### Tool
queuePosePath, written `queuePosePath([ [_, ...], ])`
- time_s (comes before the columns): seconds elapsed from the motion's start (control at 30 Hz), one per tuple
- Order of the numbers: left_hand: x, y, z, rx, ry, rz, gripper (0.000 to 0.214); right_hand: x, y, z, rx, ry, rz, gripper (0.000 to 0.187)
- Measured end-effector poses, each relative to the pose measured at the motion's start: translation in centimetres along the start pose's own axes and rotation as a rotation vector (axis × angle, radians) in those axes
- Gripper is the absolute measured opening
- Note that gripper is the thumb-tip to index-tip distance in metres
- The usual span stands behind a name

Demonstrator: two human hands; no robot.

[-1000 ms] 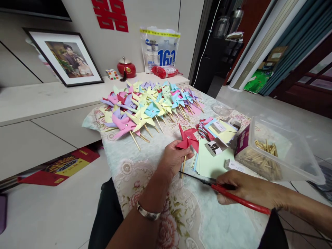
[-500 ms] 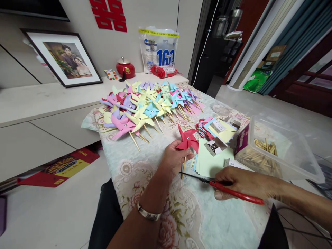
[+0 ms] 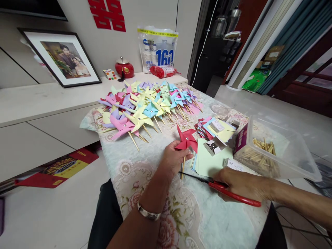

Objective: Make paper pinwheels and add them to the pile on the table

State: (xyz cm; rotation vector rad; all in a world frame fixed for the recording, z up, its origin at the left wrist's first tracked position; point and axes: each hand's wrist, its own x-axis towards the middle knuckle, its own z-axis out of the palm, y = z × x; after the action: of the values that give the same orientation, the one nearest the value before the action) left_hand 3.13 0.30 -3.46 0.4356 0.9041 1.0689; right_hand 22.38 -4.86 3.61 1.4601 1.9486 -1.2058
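My left hand (image 3: 174, 155) pinches a red paper pinwheel (image 3: 186, 137) just below its blades, its wooden stick pointing down towards the tablecloth. In my right hand (image 3: 234, 181) is a pair of long-nosed pliers (image 3: 233, 195) with red handles. Their dark, narrow jaws reach left to the lower part of the stick; whether they grip it or only cross it, I cannot tell. Beside the pinwheel lies a stack of pale green paper sheets (image 3: 215, 160), with a small open box of metal fasteners (image 3: 212, 147) on top.
Many finished pinwheels (image 3: 150, 109) in several colours lie at the back of the table. On the right, a clear plastic tub (image 3: 293, 152) holds short wooden sticks (image 3: 264, 148). Coloured paper pieces (image 3: 228, 131) lie behind the green stack. A framed photo (image 3: 62, 58) stands on the cabinet.
The view has shifted slightly. My right hand's fingers have moved a little on the pliers' handles. The pinwheel and my left hand stay nearly in place.
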Motion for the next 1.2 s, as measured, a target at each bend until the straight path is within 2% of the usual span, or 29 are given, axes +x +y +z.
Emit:
queuePosePath([
  [0.73,0.16,-0.3,-0.01,0.005,0.007,-0.002,0.025,-0.18,-0.47,0.46,-0.136,0.082,-0.019,0.022],
  [1.2,0.19,-0.44,-0.08,0.014,-0.016,0.011,0.026,0.04,0.05,0.87,-0.177,0.141,-0.097,0.023],
])
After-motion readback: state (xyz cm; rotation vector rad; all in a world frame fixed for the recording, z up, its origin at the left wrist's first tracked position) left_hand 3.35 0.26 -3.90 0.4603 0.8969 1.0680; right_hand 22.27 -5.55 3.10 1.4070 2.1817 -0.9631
